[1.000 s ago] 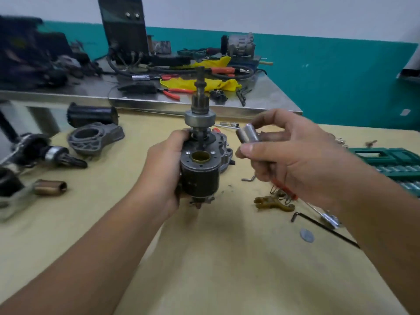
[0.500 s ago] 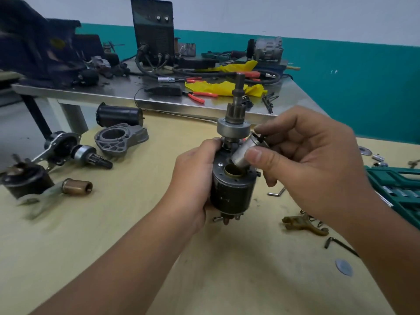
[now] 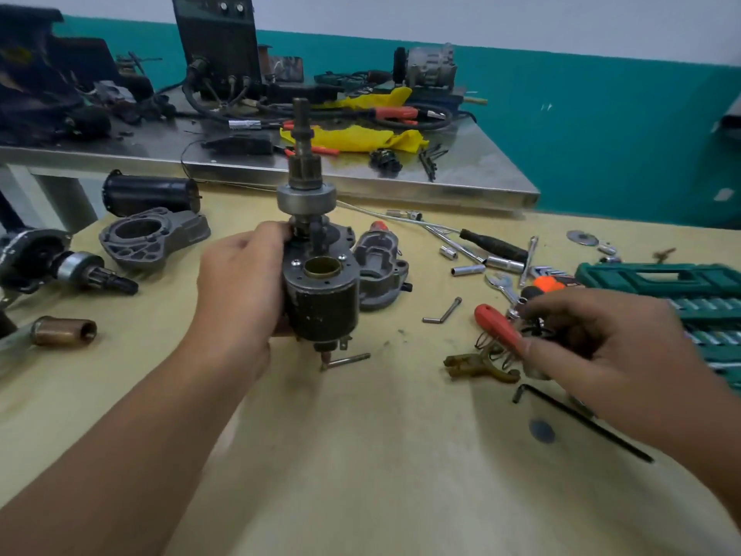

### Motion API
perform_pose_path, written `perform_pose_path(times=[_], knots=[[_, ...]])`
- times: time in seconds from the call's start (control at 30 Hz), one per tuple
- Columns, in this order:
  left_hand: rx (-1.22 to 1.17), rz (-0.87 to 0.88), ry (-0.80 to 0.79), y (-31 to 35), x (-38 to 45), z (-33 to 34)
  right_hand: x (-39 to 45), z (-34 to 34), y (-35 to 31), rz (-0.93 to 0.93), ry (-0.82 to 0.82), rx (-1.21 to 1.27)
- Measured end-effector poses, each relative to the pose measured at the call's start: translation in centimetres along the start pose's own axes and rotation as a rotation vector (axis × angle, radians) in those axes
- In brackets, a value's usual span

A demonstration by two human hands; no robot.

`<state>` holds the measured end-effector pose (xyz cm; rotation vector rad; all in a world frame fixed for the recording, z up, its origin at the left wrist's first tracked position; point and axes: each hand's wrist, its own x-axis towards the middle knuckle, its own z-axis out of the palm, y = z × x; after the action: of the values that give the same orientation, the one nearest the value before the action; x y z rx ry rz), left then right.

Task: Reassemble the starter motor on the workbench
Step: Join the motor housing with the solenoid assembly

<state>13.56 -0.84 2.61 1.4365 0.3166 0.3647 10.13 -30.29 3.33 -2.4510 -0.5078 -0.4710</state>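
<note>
Head view is showing the dark cylindrical starter motor assembly point(image 3: 319, 298) standing upright above the yellow workbench point(image 3: 361, 455), shaft pointing up. The left hand point(image 3: 240, 290) is gripping its left side, fingers curling round it. The right hand point(image 3: 593, 347) is reaching into the red-handled tools point(image 3: 497, 327), fingers curled; its grip is unclear.

The starter motor assembly point(image 3: 318, 282) stands upright above the yellow workbench point(image 3: 361, 455). Its dark cylinder body has an open brass bore on top. Behind the bore, a shaft with pinion rises.
</note>
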Motion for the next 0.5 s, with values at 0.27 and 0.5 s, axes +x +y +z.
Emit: perform_pose_path(times=[0.27, 0.5], knots=[[0.368, 0.118, -0.024, -0.1, 0.3, -0.2, -1.0, 2.3, -1.0, -0.183, -0.146, -0.073], [0.194, 0.07, 0.112, -0.3, 0.8, -0.8, -0.7, 4.7, -2.2, -0.048, -0.243, -0.395]])
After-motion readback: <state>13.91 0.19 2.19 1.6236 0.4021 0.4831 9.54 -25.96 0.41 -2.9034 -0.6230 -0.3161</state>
